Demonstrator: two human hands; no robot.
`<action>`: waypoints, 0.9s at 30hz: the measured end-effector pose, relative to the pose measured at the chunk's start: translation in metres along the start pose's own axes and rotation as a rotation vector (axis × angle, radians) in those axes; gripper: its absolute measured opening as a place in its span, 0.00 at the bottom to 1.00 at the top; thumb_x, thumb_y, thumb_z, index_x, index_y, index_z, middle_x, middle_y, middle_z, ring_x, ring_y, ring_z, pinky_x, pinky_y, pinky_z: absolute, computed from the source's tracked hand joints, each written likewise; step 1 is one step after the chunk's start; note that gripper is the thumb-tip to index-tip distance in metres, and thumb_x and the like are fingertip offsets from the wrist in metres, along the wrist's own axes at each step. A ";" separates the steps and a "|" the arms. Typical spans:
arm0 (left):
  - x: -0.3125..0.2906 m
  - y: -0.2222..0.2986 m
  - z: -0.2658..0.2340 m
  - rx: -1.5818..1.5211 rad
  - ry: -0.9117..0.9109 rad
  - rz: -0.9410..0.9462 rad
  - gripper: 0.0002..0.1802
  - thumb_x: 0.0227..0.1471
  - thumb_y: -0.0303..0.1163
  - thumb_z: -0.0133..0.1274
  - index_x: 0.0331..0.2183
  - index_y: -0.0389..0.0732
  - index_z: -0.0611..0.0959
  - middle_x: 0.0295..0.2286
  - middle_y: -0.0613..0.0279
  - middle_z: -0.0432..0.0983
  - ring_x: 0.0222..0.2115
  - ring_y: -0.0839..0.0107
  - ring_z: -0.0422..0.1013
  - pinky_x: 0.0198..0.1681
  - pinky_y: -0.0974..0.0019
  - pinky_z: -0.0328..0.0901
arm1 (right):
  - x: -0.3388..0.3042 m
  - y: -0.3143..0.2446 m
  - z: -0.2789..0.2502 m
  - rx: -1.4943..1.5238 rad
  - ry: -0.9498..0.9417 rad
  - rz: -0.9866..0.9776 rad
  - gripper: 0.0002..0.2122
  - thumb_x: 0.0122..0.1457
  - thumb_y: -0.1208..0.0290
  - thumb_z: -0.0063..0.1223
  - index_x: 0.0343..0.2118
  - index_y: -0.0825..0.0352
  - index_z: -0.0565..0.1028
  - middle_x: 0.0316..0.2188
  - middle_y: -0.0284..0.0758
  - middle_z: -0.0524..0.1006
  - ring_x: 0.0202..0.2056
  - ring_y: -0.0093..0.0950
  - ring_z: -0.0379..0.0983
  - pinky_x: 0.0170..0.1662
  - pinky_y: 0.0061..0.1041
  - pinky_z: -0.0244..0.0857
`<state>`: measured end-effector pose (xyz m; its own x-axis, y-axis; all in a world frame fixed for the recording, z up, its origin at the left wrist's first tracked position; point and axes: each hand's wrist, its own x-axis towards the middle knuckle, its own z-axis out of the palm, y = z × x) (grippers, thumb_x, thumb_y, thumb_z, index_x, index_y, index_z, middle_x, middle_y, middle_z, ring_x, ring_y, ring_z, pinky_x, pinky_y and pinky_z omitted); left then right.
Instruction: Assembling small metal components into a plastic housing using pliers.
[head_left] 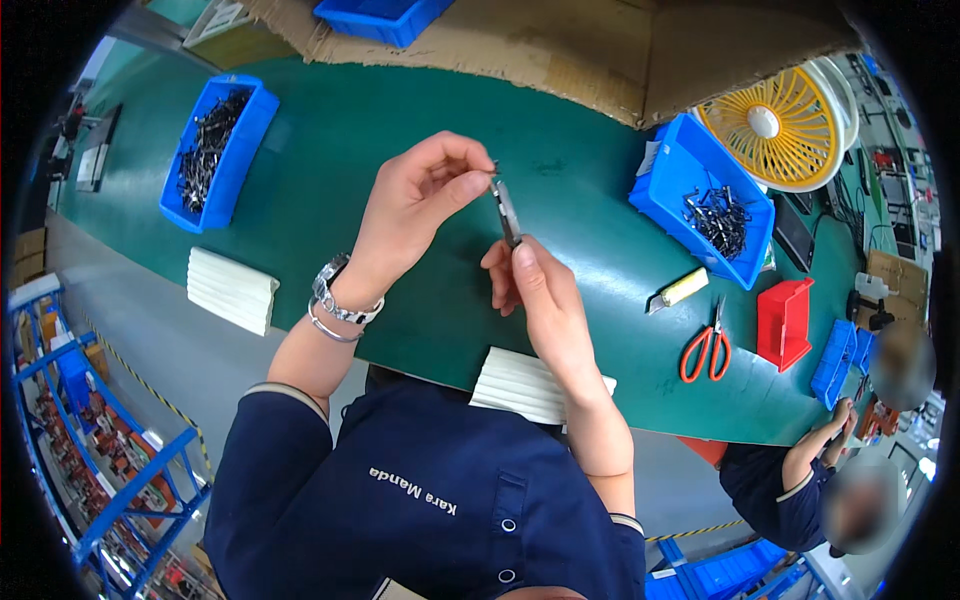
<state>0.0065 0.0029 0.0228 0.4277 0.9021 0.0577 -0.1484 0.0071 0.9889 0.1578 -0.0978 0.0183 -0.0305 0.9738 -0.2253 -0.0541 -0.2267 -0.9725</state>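
Observation:
Over the green table, my left hand [415, 195], with a watch and a bangle on its wrist, is closed in a pinch. Between its thumb and forefinger is a tiny dark piece [495, 168], too small to name. My right hand [550, 305] grips the lower end of a slim silver and dark metal part [506, 210] between thumb and fingers. This part points upward, its top end close to the left fingertips; whether it touches the tiny piece I cannot tell.
Blue bins of small dark metal parts stand left [225, 150] and right [700, 200]. Orange-handled scissors [708, 350], a yellow cutter [680, 290] and a red bin [785, 322] lie right. White ridged pads [232, 288] line the near edge. A fan [770, 125] and cardboard [560, 60] stand behind; a co-worker [770, 490] sits right.

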 end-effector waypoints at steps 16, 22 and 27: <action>-0.003 -0.006 0.005 0.072 0.032 0.061 0.08 0.54 0.28 0.53 0.36 0.35 0.76 0.33 0.67 0.73 0.35 0.81 0.69 0.40 0.78 0.64 | -0.001 -0.002 -0.001 -0.028 0.002 0.071 0.20 0.66 0.57 0.33 0.29 0.69 0.70 0.17 0.28 0.62 0.22 0.18 0.57 0.25 0.21 0.53; -0.002 -0.009 0.006 0.215 0.053 0.097 0.09 0.53 0.32 0.55 0.33 0.36 0.77 0.27 0.67 0.74 0.29 0.80 0.69 0.35 0.75 0.65 | 0.000 -0.002 0.002 -0.319 0.124 -0.050 0.18 0.66 0.58 0.35 0.29 0.69 0.69 0.15 0.37 0.64 0.18 0.29 0.61 0.24 0.28 0.56; -0.004 -0.008 0.006 0.274 0.053 0.135 0.09 0.53 0.32 0.55 0.29 0.37 0.75 0.24 0.68 0.73 0.25 0.81 0.66 0.30 0.76 0.61 | -0.002 -0.005 0.007 -0.519 0.221 -0.187 0.14 0.64 0.63 0.39 0.29 0.70 0.69 0.16 0.42 0.70 0.19 0.41 0.69 0.24 0.35 0.60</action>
<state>0.0113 -0.0035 0.0154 0.3724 0.9082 0.1912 0.0483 -0.2246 0.9732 0.1512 -0.0985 0.0240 0.1438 0.9896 0.0000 0.4580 -0.0665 -0.8865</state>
